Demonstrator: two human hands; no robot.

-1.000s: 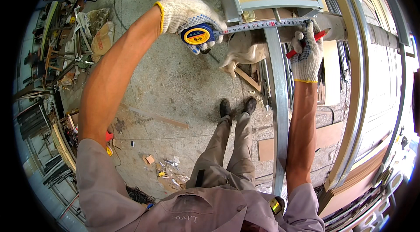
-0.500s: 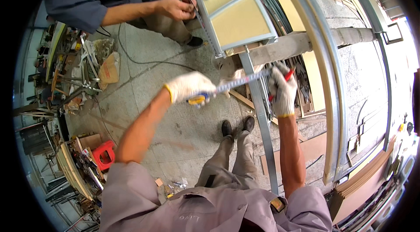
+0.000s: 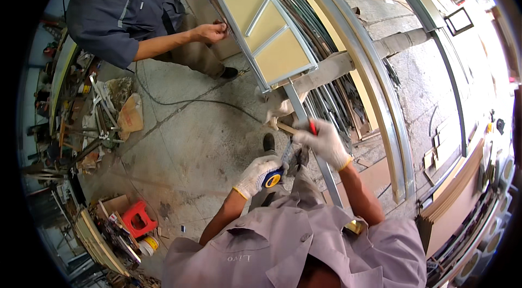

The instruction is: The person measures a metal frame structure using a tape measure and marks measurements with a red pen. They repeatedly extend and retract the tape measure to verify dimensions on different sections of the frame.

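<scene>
My left hand [image 3: 256, 176], in a white knit glove, is closed around a tape measure [image 3: 272, 180] with a blue and yellow case, low in front of my body. A short stretch of its blade [image 3: 286, 152] runs up toward my right hand [image 3: 322, 143]. That hand, also gloved, rests at a narrow grey metal bar [image 3: 327, 177] and grips a slim red pen-like tool [image 3: 312, 126]. Whether it also touches the blade is hard to make out. The bar slants from the far panel [image 3: 280, 60], cream with metal edging, down toward me.
A co-worker [image 3: 130, 11] stands far left, both bare hands at the panel's edge. Long metal profiles [image 3: 389, 141] lie on a round, wrapped support [image 3: 329, 68] at right. A dark cable [image 3: 190, 101] crosses the floor. A red stool [image 3: 140, 218] and scrap piles line the left.
My left hand has come down toward my body with the tape measure, and less blade shows. My right hand has moved nearer and left, keeping the red tool. The co-worker's second hand now shows.
</scene>
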